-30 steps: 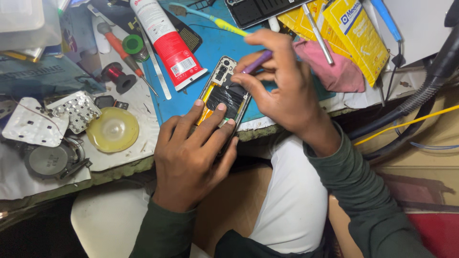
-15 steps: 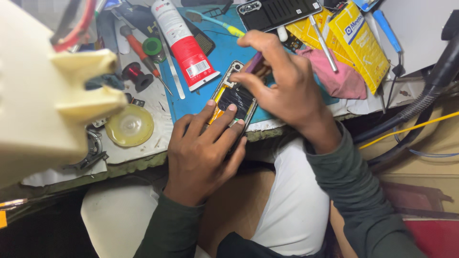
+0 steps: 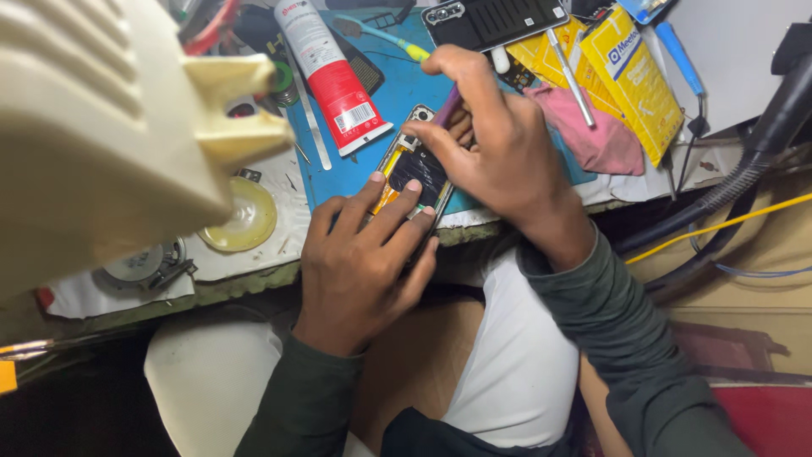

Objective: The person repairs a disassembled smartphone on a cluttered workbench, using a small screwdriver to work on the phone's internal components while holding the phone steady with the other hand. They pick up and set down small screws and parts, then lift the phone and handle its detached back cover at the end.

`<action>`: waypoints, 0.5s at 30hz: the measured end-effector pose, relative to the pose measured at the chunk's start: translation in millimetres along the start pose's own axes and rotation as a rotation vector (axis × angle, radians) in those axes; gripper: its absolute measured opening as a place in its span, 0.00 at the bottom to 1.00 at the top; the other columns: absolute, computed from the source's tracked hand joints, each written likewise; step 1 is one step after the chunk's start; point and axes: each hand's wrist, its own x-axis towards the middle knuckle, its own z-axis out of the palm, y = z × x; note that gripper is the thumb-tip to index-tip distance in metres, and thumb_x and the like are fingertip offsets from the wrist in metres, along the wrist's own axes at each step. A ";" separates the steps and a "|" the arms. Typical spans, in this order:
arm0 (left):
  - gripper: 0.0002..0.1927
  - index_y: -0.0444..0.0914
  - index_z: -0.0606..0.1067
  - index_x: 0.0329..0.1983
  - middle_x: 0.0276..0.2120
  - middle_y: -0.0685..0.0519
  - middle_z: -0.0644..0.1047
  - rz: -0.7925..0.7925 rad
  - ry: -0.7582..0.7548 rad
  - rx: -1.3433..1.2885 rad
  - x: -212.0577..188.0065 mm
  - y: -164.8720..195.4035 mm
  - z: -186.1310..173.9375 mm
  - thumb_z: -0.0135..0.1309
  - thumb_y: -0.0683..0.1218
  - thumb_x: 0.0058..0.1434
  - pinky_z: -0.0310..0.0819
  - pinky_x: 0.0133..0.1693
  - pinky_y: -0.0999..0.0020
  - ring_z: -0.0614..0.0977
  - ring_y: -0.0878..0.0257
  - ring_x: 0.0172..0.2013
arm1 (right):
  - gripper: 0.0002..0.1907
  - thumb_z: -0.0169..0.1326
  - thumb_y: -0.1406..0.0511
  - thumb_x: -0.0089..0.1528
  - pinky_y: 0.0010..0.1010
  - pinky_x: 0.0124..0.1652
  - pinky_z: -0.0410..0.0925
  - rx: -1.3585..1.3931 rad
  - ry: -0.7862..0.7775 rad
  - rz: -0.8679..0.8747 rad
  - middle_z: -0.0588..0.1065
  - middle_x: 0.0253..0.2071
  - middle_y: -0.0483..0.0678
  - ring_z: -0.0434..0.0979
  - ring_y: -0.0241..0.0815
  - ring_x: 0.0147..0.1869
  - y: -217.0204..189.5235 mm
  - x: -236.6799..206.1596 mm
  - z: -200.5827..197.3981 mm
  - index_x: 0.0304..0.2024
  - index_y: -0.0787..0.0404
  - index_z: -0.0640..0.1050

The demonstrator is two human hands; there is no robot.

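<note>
An opened phone (image 3: 410,165) with its insides showing lies on a blue mat (image 3: 397,93) at the front edge of the bench. My left hand (image 3: 364,262) presses down on the phone's lower end, fingers spread over it. My right hand (image 3: 491,144) is closed on a thin purple tool (image 3: 447,106) whose tip points down at the phone's upper part. Most of the tool is hidden by the fingers.
A large cream plastic object (image 3: 110,127) fills the upper left and hides that part of the bench. A red and white tube (image 3: 334,76), a black phone back cover (image 3: 495,19), yellow packets (image 3: 626,68), a pink cloth (image 3: 600,135) and a round yellow disc (image 3: 241,216) lie around. Black cables (image 3: 719,195) hang at the right.
The cream object has come into view from the left and grown larger, covering the blister packs and small parts. Both hands have stayed on the phone.
</note>
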 end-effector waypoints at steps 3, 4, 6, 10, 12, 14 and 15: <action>0.13 0.41 0.82 0.47 0.54 0.51 0.80 0.006 0.001 0.003 0.0 -0.4 -0.5 0.62 0.49 0.60 0.67 0.53 0.53 0.77 0.49 0.58 | 0.28 0.60 0.75 0.64 0.31 0.45 0.77 0.100 -0.062 0.017 0.79 0.48 0.54 0.85 0.43 0.48 -7.9 4.6 -5.1 0.63 0.66 0.64; 0.13 0.41 0.82 0.47 0.54 0.52 0.80 0.001 0.002 -0.002 -0.2 0.2 -0.5 0.62 0.49 0.60 0.67 0.53 0.53 0.77 0.49 0.58 | 0.27 0.57 0.77 0.65 0.32 0.48 0.78 0.157 -0.110 0.013 0.79 0.47 0.53 0.86 0.43 0.50 -9.5 5.3 -4.6 0.65 0.66 0.63; 0.13 0.41 0.82 0.47 0.54 0.52 0.80 0.001 0.002 -0.002 -0.1 -0.3 -0.7 0.63 0.49 0.60 0.67 0.53 0.52 0.77 0.49 0.58 | 0.28 0.65 0.72 0.66 0.30 0.40 0.77 0.033 -0.015 0.083 0.80 0.47 0.52 0.86 0.40 0.44 -10.1 4.9 -2.3 0.63 0.64 0.65; 0.13 0.41 0.82 0.47 0.55 0.52 0.80 0.005 0.010 -0.003 -2.0 1.4 -1.3 0.62 0.49 0.60 0.67 0.53 0.53 0.77 0.49 0.58 | 0.28 0.60 0.76 0.66 0.30 0.48 0.79 0.140 -0.044 -0.059 0.76 0.57 0.57 0.83 0.46 0.58 -3.5 -1.6 -1.0 0.63 0.66 0.61; 0.13 0.42 0.82 0.47 0.55 0.52 0.80 -0.005 0.009 -0.012 -4.3 2.4 -1.4 0.62 0.49 0.60 0.67 0.54 0.53 0.77 0.49 0.58 | 0.27 0.64 0.74 0.64 0.31 0.41 0.77 0.034 0.018 -0.051 0.77 0.49 0.57 0.84 0.44 0.46 -1.0 -6.3 2.4 0.60 0.65 0.64; 0.13 0.42 0.82 0.47 0.55 0.52 0.80 0.005 0.021 -0.008 -4.3 0.6 0.8 0.62 0.49 0.61 0.67 0.54 0.53 0.77 0.49 0.59 | 0.24 0.65 0.74 0.64 0.31 0.37 0.75 -0.050 0.043 -0.089 0.78 0.41 0.56 0.84 0.43 0.39 1.4 -8.4 5.8 0.55 0.62 0.66; 0.13 0.42 0.82 0.47 0.55 0.52 0.80 0.005 0.017 -0.008 -6.0 -0.4 0.5 0.63 0.49 0.61 0.67 0.54 0.53 0.77 0.49 0.59 | 0.22 0.66 0.74 0.65 0.31 0.36 0.74 -0.071 0.025 -0.114 0.79 0.38 0.55 0.84 0.44 0.38 2.0 -8.8 9.3 0.53 0.60 0.66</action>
